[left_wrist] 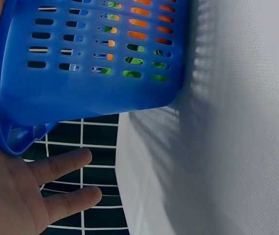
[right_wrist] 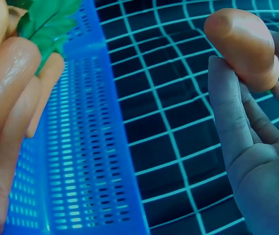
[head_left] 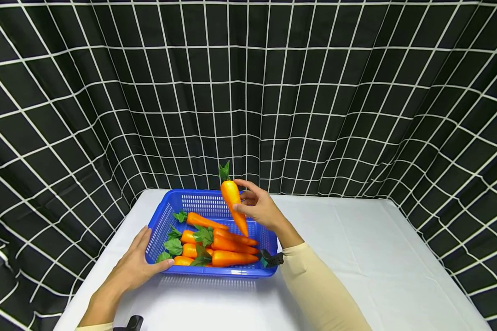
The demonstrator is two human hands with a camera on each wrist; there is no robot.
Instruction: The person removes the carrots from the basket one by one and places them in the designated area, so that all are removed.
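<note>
Left hand point(head_left: 134, 265): fingers nearly straight, steadying blue basket point(head_left: 178, 201) at near-left corner | basket: on white table point(head_left: 356, 257), holding carrots point(head_left: 225, 246) | right hand point(head_left: 258, 207): fingers curled, pinching carrot point(head_left: 234, 202) above far basket rim | step: likely mid-transfer of one carrot; next needs steady basket.

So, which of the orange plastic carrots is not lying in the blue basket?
The orange plastic carrot pinched by the right hand, raised with its tip downward.

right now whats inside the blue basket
Several orange carrots with green leaves lie in the blue basket. The right hand holds one more carrot above it. The basket floor under them is hidden.
</note>
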